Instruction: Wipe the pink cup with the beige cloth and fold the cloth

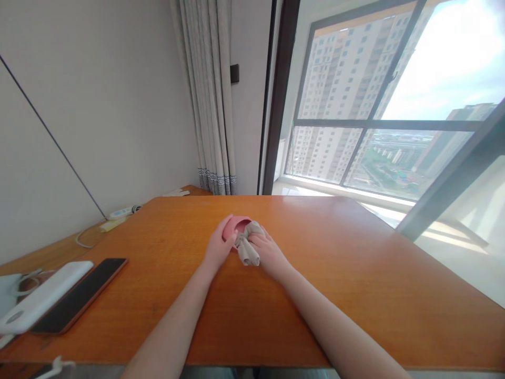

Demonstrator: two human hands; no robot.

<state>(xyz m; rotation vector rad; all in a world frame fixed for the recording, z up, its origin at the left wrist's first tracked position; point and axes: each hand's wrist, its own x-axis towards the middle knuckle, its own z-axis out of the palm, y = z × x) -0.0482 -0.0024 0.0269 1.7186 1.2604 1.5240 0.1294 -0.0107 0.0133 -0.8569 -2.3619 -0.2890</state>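
Note:
Near the middle of the wooden table, my left hand [219, 245] is closed on the left side of a small pink hollow item [238, 221] with a curved rim, and its thumb lies over the near edge. The item's exact kind is hard to make out. My right hand [268, 250] grips a bunched light grey cloth [248, 252] that lies against the pink item's opening. Part of the cloth hangs down toward me in folds. The cloth and my fingers hide the right side of the pink item.
On the table's left side lie a dark phone [81, 296] and a white oblong device [47, 296], with a coiled pale cable [27, 284] beside them. A power strip [121, 212] sits past the left edge. Beyond the wooden table [315, 237] are a curtain [213, 100] and a window.

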